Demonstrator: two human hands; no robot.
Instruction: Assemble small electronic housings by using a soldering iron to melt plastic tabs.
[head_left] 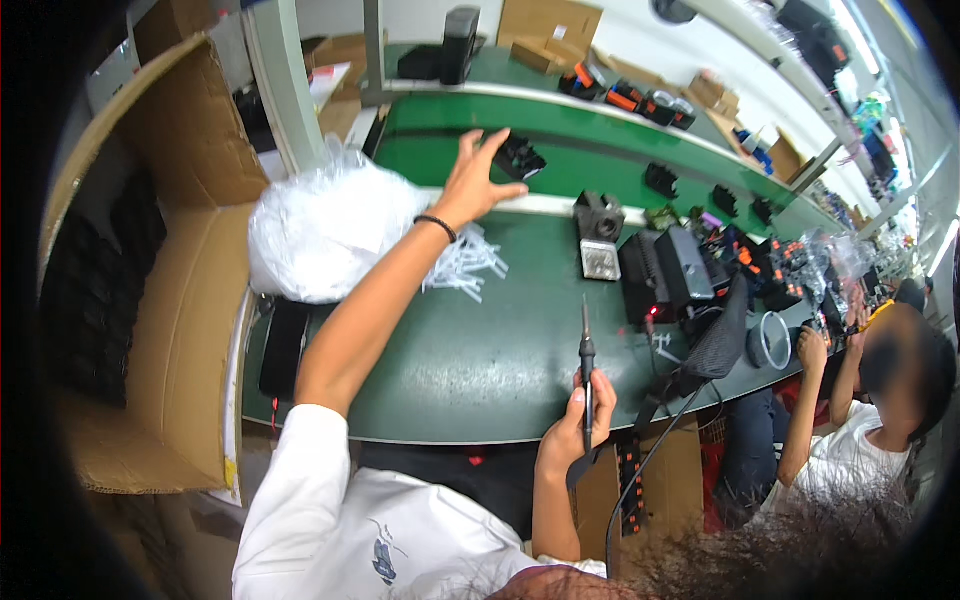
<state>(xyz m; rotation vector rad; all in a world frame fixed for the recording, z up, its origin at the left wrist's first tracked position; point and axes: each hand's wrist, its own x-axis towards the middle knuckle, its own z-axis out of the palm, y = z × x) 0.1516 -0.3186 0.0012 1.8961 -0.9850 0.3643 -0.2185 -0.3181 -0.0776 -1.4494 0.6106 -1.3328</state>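
My left hand (474, 183) reaches out over the near rim of the green conveyor belt (600, 150), its thumb and fingers spread. Just beyond the fingertips a small black plastic part (521, 156) lies on the belt; whether a finger touches it I cannot tell. In my right hand (590, 412), above the bench's front edge, is a soldering iron (587, 350) with its tip pointing up and away from me. A soldering iron stand (600, 228) with a metal tray sits beyond the tip. Black boxes (672, 268), one with a red light, stand to its right.
A clear plastic bag (335, 225) of white strips fills the bench's left, beside a cardboard box (195, 330) of black parts. More black parts (660, 180) lie along the belt. A cable hangs from the iron. At right a co-worker (850, 440) sits by a clear tub (770, 341).
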